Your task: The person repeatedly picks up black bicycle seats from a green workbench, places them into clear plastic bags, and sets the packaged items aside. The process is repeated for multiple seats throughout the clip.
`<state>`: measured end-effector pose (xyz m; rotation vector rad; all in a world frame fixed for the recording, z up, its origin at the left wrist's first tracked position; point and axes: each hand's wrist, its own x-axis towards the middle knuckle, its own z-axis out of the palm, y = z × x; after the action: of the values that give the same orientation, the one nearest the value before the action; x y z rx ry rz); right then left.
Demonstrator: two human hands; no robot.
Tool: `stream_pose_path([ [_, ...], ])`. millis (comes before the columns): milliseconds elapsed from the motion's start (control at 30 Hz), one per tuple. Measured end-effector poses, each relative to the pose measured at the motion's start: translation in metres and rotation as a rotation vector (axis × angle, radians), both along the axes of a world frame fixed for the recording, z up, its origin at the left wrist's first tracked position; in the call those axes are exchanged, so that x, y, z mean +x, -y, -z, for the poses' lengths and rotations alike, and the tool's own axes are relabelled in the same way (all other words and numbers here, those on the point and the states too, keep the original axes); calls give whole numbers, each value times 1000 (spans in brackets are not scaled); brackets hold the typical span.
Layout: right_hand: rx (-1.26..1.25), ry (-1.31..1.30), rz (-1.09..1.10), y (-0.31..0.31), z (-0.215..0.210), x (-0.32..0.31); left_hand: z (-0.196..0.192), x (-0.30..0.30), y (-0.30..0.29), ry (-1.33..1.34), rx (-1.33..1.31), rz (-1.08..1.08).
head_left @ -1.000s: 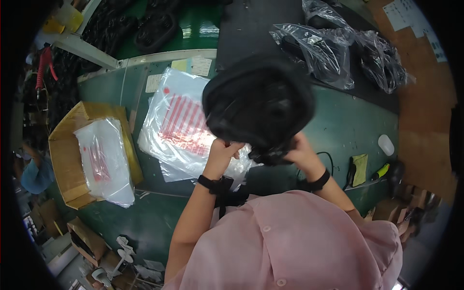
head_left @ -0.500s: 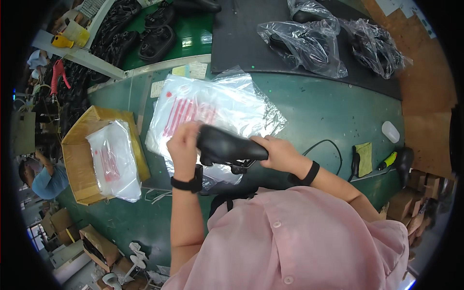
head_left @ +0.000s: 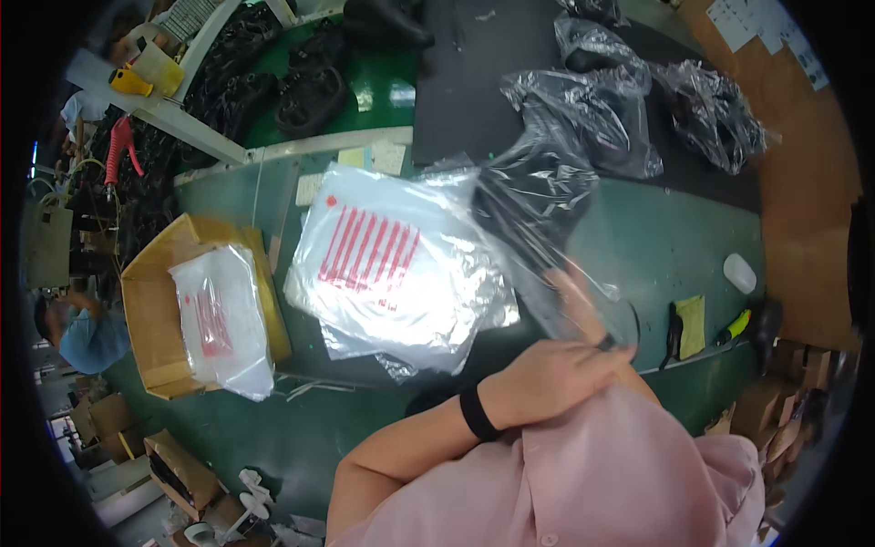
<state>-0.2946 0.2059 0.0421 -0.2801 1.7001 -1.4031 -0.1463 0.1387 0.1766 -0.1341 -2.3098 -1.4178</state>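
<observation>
A clear plastic bag point(head_left: 592, 260) hangs over a black bicycle saddle point(head_left: 538, 196) and over my right hand point(head_left: 576, 305), just above the table right of the bag stack. Through the film my right hand looks closed on the saddle's near end; glare and blur hide its fingertips. My left hand point(head_left: 556, 378) reaches across in front of my body, its fingers pinched at the bag's mouth by my right wrist. A pile of flat clear bags with red print point(head_left: 374, 255) lies on the green table to the left.
A yellow-brown carton point(head_left: 150, 319) at left holds more bags. Bagged saddles point(head_left: 602, 109) lie on a black mat point(head_left: 474, 82) at the back. Unwrapped saddles point(head_left: 310, 96) are at back left. A white oval object point(head_left: 739, 273), yellow cloth point(head_left: 690, 325) and yellow-green tool point(head_left: 735, 326) sit at right.
The saddle has moved right, off the bag pile, and is now inside a clear bag. My left hand has let go of the saddle and crossed to the right, onto the bag's mouth.
</observation>
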Motion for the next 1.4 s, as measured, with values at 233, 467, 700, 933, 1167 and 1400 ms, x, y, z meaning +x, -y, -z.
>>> stream_pose_path([
  [233, -430, -627, 480, 58, -90, -159, 102, 41, 42, 545, -113, -537],
  [467, -312, -608, -235, 378, -44, -147, 174, 66, 37, 619, -222, -536],
  [700, 179, -1048, -454, 593, 10, -131, 196, 81, 40, 594, 153, -632],
  [933, 106, -395, -491, 565, 4, -154, 178, 92, 73, 901, 591, -591],
  [1167, -287, 6, -605, 413, -57, -154, 189, 102, 91, 692, 1192, -826],
  [1400, -132, -1565, -629, 165, -56, -110, 188, 116, 93, 640, 1039, -866],
])
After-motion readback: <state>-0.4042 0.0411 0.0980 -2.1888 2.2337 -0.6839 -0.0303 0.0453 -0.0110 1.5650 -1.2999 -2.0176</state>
